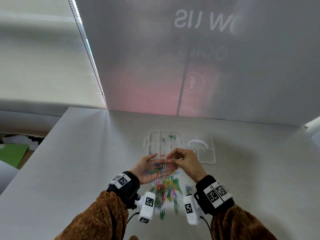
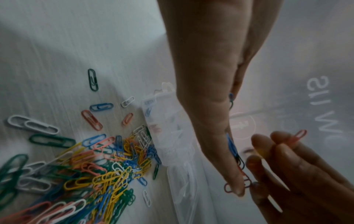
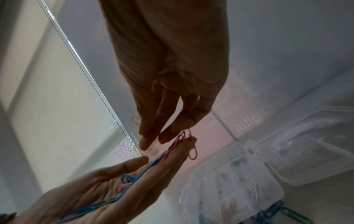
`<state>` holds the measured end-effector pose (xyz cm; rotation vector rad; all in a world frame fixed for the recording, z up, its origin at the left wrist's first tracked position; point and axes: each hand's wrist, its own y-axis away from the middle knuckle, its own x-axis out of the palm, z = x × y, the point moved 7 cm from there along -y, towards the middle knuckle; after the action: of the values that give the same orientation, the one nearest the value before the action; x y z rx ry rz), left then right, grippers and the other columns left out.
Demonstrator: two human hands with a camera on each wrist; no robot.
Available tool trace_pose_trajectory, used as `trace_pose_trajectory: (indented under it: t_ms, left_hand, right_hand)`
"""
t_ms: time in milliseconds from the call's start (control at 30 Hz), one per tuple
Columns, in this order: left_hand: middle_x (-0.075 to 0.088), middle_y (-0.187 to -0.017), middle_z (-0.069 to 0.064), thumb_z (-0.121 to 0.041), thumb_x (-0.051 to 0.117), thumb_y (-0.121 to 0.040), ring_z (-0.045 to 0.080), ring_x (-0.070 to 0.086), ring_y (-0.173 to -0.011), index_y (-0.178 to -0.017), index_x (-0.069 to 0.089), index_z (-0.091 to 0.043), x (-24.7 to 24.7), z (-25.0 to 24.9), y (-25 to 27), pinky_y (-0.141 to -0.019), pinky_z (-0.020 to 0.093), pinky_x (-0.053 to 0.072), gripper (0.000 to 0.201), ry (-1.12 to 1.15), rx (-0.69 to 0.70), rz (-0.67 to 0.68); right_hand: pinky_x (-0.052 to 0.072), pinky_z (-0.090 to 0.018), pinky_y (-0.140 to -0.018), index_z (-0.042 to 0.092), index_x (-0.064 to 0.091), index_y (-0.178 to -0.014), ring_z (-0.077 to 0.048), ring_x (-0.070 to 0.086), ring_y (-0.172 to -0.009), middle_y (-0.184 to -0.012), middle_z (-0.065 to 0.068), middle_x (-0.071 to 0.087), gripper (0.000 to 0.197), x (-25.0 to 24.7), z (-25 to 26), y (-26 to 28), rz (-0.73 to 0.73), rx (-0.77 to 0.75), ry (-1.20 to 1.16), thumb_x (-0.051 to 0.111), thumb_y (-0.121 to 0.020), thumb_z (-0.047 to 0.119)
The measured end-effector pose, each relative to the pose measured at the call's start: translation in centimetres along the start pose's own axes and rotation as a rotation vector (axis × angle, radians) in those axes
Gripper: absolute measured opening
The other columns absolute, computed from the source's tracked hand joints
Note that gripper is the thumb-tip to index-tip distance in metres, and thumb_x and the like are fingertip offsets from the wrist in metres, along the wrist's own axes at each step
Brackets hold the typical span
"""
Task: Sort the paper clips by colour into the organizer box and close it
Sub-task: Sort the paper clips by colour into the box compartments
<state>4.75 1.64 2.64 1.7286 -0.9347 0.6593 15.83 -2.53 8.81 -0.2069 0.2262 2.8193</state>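
The left hand (image 1: 149,168) is lying palm up above the white table (image 1: 86,153), fingers relaxed and nearly straight, and is cradling a small heap of mixed paper clips (image 1: 160,168); blue, pink and green ones are showing across the palm in the right wrist view (image 3: 122,181). The right hand (image 1: 186,161) is hovering just above the left fingertips, its thumb and fingers curled together and pinching pink clips (image 3: 191,148); in the left wrist view one pink clip (image 2: 297,137) is sticking out past the right fingers (image 2: 283,153), and a few more are hanging at the tip of the left fingers (image 2: 235,181).

The loose pile of clips (image 1: 167,189) is lying on the table below and between both wrists; yellow, green, blue, pink and white are mixing together, with single strays around its edge (image 2: 93,81).

The clear organizer box (image 1: 156,141) is sitting open on the table just beyond the hands; its lid (image 1: 207,153) is lying flat to the right of the compartments. Green clips (image 1: 171,136) are showing in a far compartment, and something pink (image 1: 162,155) is showing in a near one; the other contents are too faint to tell.

Both wrists are wearing black bands with printed marker tags (image 1: 122,180); brown sleeves (image 1: 103,213) are covering the forearms.
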Motion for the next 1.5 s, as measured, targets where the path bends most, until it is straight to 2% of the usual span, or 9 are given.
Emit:
trace_pose_trajectory:
  t_ms: [200, 333, 600, 933, 1067, 1167, 1300, 1400, 1500]
  left_hand:
    - [0.055, -0.118, 0.026, -0.033, 0.031, -0.096, 0.04, 0.054, -0.113, -0.109, 0.062, 0.013, 0.0, -0.1, -0.5, -0.098, 0.047, 0.044, 0.057, -0.028, 0.001, -0.022]
    - [0.057, -0.119, 0.025, -0.035, 0.036, -0.094, 0.039, 0.06, -0.107, -0.117, 0.056, 0.013, 0.3, 0.1, -0.3, -0.099, 0.048, 0.042, 0.057, -0.023, -0.002, -0.018]
    - [0.061, -0.095, 0.024, -0.041, 0.033, -0.096, 0.033, 0.066, -0.086, -0.107, 0.059, 0.013, 0.3, 0.2, 0.0, -0.088, 0.046, 0.053, 0.061, 0.022, 0.021, 0.025]
    - [0.066, -0.098, 0.026, -0.042, 0.032, -0.097, 0.034, 0.066, -0.094, -0.1, 0.066, 0.012, 0.5, 0.1, 0.4, -0.091, 0.041, 0.052, 0.065, -0.002, 0.011, 0.089]
    - [0.054, -0.122, 0.034, -0.042, 0.034, -0.095, 0.042, 0.057, -0.112, -0.117, 0.055, 0.016, -0.8, -0.1, 0.5, -0.103, 0.044, 0.038, 0.066, 0.039, 0.0, 0.071]
    - [0.042, -0.134, 0.037, -0.043, 0.03, -0.096, 0.045, 0.053, -0.116, -0.126, 0.046, 0.017, -2.9, -0.6, 0.7, -0.1, 0.048, 0.042, 0.069, 0.108, 0.013, -0.026]
    - [0.04, -0.134, 0.039, -0.044, 0.028, -0.096, 0.046, 0.056, -0.111, -0.127, 0.043, 0.019, -5.7, -1.1, 1.1, -0.089, 0.049, 0.051, 0.072, 0.17, 0.048, -0.092]
    - [0.045, -0.13, 0.038, -0.045, 0.027, -0.096, 0.044, 0.059, -0.108, -0.121, 0.05, 0.019, -7.0, -1.7, 1.8, -0.09, 0.046, 0.05, 0.072, 0.17, 0.083, -0.106]
    - [0.047, -0.127, 0.038, -0.044, 0.027, -0.097, 0.046, 0.059, -0.106, -0.118, 0.052, 0.02, -7.6, -2.4, 2.1, -0.088, 0.047, 0.051, 0.072, 0.21, 0.121, -0.117]
  right_hand:
    - [0.058, -0.028, -0.053, 0.009, 0.067, -0.078, -0.011, 0.068, -0.064, -0.075, -0.009, 0.069, 0.01, 0.2, 1.0, 0.0, -0.038, -0.099, 0.13, 0.067, -0.079, -0.002]
    - [0.059, -0.033, -0.055, 0.011, 0.069, -0.08, -0.016, 0.067, -0.079, -0.086, -0.011, 0.063, 0.012, 0.5, 1.5, -0.1, -0.044, -0.165, 0.252, 0.065, -0.08, 0.0]
    - [0.035, -0.011, -0.077, 0.013, 0.065, -0.108, -0.003, 0.043, -0.09, -0.099, 0.0, 0.064, 0.03, 2.5, 2.0, 0.0, 0.183, -0.383, 0.722, 0.069, -0.078, 0.016]
    - [0.047, -0.024, -0.068, 0.013, 0.061, -0.075, -0.015, 0.05, -0.086, -0.084, -0.001, 0.059, 0.014, 3.2, 1.5, 0.9, 0.203, -0.684, 0.889, 0.073, -0.071, 0.017]
    - [0.048, -0.022, -0.065, 0.01, 0.059, -0.082, -0.012, 0.058, -0.073, -0.08, 0.003, 0.062, 0.005, 1.8, 1.6, -1.2, 0.045, -0.334, 0.272, 0.059, -0.086, 0.013]
    - [0.05, -0.02, -0.053, 0.002, 0.056, -0.089, -0.014, 0.06, -0.058, -0.078, -0.013, 0.064, 0.005, 0.4, -1.9, -5.6, -0.114, 0.052, -0.164, 0.052, -0.091, 0.0]
    - [0.055, -0.03, -0.074, -0.008, 0.054, -0.09, -0.03, 0.061, -0.079, -0.086, -0.023, 0.059, 0.014, 1.8, -6.5, -10.6, -0.116, 0.455, -0.66, 0.042, -0.095, -0.001]
    - [0.043, -0.04, -0.094, -0.006, 0.051, -0.1, -0.034, 0.052, -0.094, -0.09, -0.02, 0.054, 0.019, 3.0, -7.3, -12.9, -0.115, 0.529, -0.693, 0.033, -0.097, -0.001]
    - [0.042, -0.027, -0.076, 0.0, 0.047, -0.085, -0.023, 0.046, -0.067, -0.072, -0.011, 0.038, 0.027, 3.9, -6.8, -14.0, -0.061, 0.498, -0.554, 0.025, -0.094, -0.012]
